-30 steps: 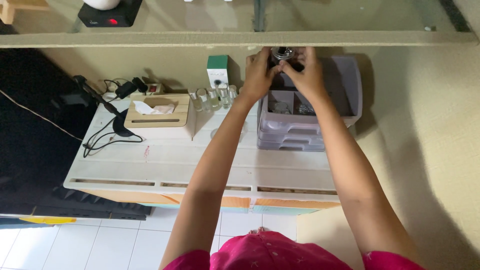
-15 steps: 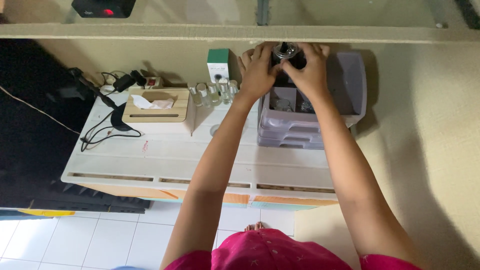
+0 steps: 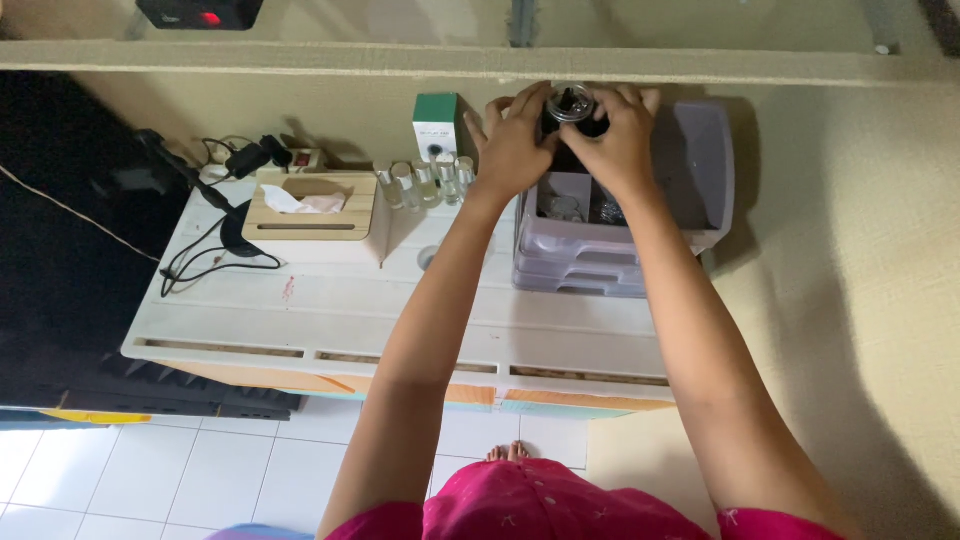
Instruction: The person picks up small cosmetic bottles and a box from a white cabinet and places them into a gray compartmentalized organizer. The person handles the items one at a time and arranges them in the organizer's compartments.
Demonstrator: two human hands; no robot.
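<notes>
A drawer organiser (image 3: pixel 600 262) stands at the tabletop's (image 3: pixel 400 320) right end, against the back edge. Above its open top both hands, the left hand (image 3: pixel 515 150) and right hand (image 3: pixel 618 150), meet around a small jar (image 3: pixel 571 103). Left of it, along the back edge, stand a row of small bottles (image 3: pixel 425 182), a carton (image 3: pixel 437 125) behind them, then a tissue box (image 3: pixel 312 205). Cables (image 3: pixel 215 255) lie near the left rear corner.

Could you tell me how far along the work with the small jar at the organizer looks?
Done: the lavender drawer organizer has its top open. In hand: left hand and right hand both grip a small dark jar above it. Left: the jar is not yet set down.
</notes>
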